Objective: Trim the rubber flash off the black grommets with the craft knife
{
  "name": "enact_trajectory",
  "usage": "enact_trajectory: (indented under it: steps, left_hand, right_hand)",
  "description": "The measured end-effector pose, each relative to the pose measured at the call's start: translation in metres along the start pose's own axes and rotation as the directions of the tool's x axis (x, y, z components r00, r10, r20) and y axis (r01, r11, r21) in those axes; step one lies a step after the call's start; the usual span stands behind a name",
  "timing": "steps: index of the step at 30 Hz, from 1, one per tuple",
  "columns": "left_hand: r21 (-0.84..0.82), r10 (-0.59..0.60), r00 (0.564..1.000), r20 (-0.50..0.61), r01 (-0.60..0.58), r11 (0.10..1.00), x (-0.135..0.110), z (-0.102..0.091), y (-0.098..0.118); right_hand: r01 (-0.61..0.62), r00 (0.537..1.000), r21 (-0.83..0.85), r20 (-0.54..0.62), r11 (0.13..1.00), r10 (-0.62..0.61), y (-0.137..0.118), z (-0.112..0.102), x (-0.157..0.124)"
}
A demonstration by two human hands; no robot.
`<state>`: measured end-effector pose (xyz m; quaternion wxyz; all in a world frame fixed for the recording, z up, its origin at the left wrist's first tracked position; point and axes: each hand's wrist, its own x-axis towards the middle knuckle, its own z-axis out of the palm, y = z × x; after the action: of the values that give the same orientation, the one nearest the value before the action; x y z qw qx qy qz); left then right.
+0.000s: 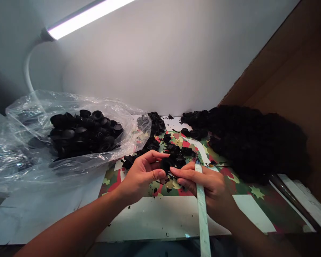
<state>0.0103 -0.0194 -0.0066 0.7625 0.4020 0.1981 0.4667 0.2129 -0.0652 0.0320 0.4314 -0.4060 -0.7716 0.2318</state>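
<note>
A small black rubber part [166,164] is pinched between the thumb and fingers of my left hand [145,167]. My right hand [203,180] is closed right beside it, its fingertips at the part's edge around a thin metal-tipped tool [172,175]. A long white strip [201,210], dark at its upper end, runs over the right hand down to the bottom edge; whether it belongs to that tool I cannot tell. Behind the hands lie black rubber scraps [176,150] on a camouflage-patterned sheet [109,178].
At left, a clear plastic bag [128,107] holds many ribbed black rubber parts [85,134]. A big dark heap [256,142] fills the right side beside a cardboard wall [291,67]. A lit lamp [88,19] hangs overhead at upper left. Crumbs dot the white table edge [139,221].
</note>
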Motion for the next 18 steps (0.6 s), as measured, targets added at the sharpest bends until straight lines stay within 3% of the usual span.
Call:
enact_trajectory:
  steps: [7, 18]
  left_hand:
    - [0.036, 0.021, 1.000, -0.012, -0.020, 0.999, -0.001, 0.000, -0.002]
    - [0.031, 0.076, 0.997, -0.008, -0.076, 0.997, -0.001, -0.002, -0.004]
  right_hand:
    - [0.046, 0.999, -0.024, -0.013, 0.999, -0.046, 0.000, 0.001, 0.000]
    - [0.009, 0.999, -0.002, -0.050, 1.000, -0.009, -0.001, 0.010, 0.001]
